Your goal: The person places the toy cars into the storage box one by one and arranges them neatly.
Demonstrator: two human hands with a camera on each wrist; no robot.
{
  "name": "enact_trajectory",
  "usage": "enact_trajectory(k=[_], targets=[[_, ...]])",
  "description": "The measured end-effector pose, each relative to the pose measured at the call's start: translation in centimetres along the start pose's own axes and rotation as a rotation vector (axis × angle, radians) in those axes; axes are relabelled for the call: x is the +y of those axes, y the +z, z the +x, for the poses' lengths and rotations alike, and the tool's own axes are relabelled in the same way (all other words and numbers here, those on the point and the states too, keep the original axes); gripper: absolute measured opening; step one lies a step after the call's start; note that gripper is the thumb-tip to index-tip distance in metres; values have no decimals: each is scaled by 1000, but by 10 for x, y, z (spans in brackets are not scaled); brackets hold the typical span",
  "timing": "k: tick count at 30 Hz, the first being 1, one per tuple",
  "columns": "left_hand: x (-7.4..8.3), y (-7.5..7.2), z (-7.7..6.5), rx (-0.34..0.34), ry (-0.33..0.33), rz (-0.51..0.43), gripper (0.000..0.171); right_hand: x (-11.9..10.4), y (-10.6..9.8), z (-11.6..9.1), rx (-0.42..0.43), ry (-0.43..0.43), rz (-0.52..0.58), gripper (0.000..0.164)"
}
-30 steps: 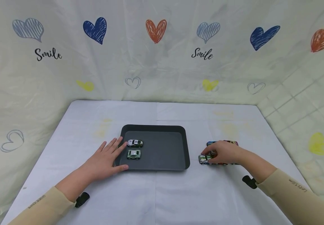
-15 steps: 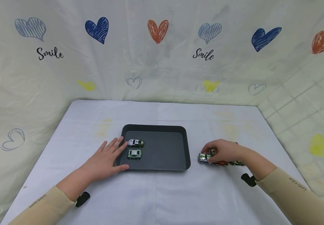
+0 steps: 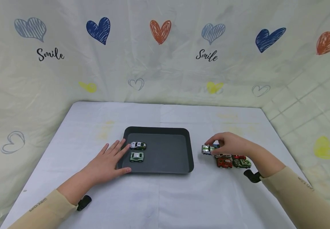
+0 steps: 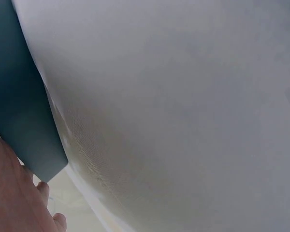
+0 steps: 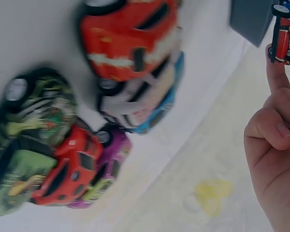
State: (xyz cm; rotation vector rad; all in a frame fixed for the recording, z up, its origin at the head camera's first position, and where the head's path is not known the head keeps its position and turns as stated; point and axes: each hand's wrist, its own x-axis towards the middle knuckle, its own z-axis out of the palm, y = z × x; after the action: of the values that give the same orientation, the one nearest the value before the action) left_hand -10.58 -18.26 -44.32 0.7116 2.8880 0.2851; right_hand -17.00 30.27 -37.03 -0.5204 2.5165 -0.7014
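Note:
My left hand (image 3: 107,163) lies with spread, straight fingers on the left edge of the dark grey tray (image 3: 168,171). Inside the tray, near those fingers, stand a white-and-black toy car (image 3: 138,146) and a pale green toy car (image 3: 137,157). Over on the right, my right hand (image 3: 232,144) pinches a shiny toy car (image 3: 207,149) between thumb and fingers. The right wrist view shows this toy car (image 5: 285,41) with red and black sides and "SUPER" lettering. Only part of the tray (image 4: 26,92) and left hand (image 4: 14,193) appears in the left wrist view.
Below the right hand are a red toy car (image 3: 224,163), a green patterned one (image 3: 241,163) and another red one (image 3: 239,157). The right wrist view adds a white car (image 5: 135,99) and a purple one (image 5: 111,154). A heart-printed cloth (image 3: 176,70) hangs behind the table.
My right hand has lifted the pinched toy car up from the near left of the group and moved it away from me, uncovering the red and green cars. The left hand stays put.

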Motion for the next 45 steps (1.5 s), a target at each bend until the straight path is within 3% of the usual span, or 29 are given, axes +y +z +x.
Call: enact_trajectory(k=[9, 30, 45], targets=[[1, 0, -1, -5, 0, 1, 96, -13, -5, 19, 21, -21, -6, 38], [0, 1, 0, 11, 6, -7, 96, -89, 10, 105, -53, -199, -20, 30], [1, 0, 2, -4, -6, 13, 94, -127, 20, 144, -60, -295, -69, 31]])
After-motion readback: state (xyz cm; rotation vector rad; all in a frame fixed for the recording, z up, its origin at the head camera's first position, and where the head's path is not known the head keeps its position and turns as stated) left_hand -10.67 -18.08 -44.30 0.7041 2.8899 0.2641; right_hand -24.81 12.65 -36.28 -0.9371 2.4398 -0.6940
